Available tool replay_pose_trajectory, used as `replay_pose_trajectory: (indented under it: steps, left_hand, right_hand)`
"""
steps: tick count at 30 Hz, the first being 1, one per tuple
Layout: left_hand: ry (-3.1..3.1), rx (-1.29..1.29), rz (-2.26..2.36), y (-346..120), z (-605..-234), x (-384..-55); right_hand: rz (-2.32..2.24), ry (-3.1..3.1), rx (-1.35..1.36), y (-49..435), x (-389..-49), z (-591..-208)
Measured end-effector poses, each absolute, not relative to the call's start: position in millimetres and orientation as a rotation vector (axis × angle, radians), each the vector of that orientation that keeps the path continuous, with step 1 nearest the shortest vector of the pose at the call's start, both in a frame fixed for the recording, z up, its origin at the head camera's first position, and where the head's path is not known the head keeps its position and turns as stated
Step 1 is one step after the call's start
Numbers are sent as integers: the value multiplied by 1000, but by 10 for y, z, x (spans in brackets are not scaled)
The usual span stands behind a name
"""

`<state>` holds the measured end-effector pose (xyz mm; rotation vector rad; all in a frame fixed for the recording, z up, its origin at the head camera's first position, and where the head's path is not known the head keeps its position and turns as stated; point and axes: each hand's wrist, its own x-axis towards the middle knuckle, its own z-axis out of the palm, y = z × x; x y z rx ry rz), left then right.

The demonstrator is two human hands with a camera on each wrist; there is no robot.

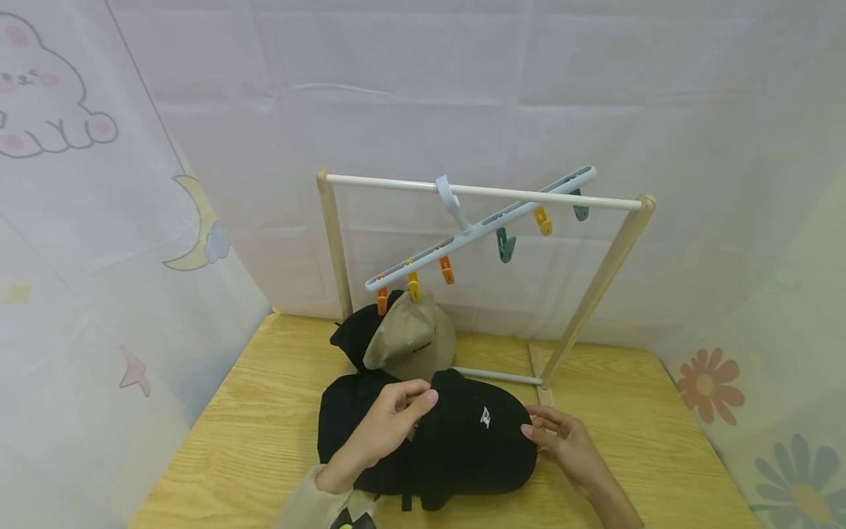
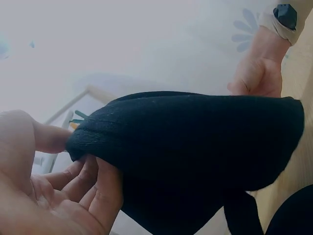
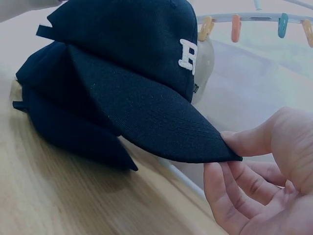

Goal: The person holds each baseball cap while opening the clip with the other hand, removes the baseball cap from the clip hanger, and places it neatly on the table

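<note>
Black cap (image 1: 472, 448) between left hand (image 1: 386, 425) and right hand (image 1: 567, 448): right fingers (image 3: 217, 183) pinched brim tip (image 3: 222, 152), left fingers (image 2: 108, 191) pinched another edge. Step seemed steadying cap; next move seemed to call for even pinch both sides. Second black cap (image 1: 335, 422) below left fingers; beige cap (image 1: 429, 342), clip hanger (image 1: 471, 234) beyond.

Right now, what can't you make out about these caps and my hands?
- Head view: the dark mark on the beige cap, too small to read.
- Head view: most of the rear black cap, behind the beige cap.
- Left wrist view: fingertips of your right hand, behind the held black cap.
- Right wrist view: the lower black cap's front, under the held one.
</note>
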<state>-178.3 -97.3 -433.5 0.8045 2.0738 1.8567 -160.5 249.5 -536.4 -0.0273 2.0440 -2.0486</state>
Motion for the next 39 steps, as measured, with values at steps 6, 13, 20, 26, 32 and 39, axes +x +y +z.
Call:
replay_pose_trajectory:
  steps: [6, 13, 20, 26, 32, 39]
  left_hand:
    - [2074, 770, 1846, -1032, -4375, -1766]
    - [2091, 623, 1795, -1133, -4436, -1734]
    - [2120, 503, 1742, -1260, -4477, -1672]
    - [2121, 436, 1752, -1313, -4534, -1660]
    - [2146, 435, 1768, -1319, -4586, -1672]
    - [2221, 415, 1767, -1339, -4620, -1678]
  right_hand:
    - [-2046, 2024, -11, 2434, -1600, -5397]
    - [-2046, 2029, 19, 2338, -1604, -5455]
    - [-2028, 2045, 58, 2267, -1614, -5520]
    - [-2000, 2060, 85, 2233, -1641, -5587]
    - [-1983, 2080, 67, 2183, -1658, -5642]
    - [-1994, 2069, 95, 2102, -1693, -5695]
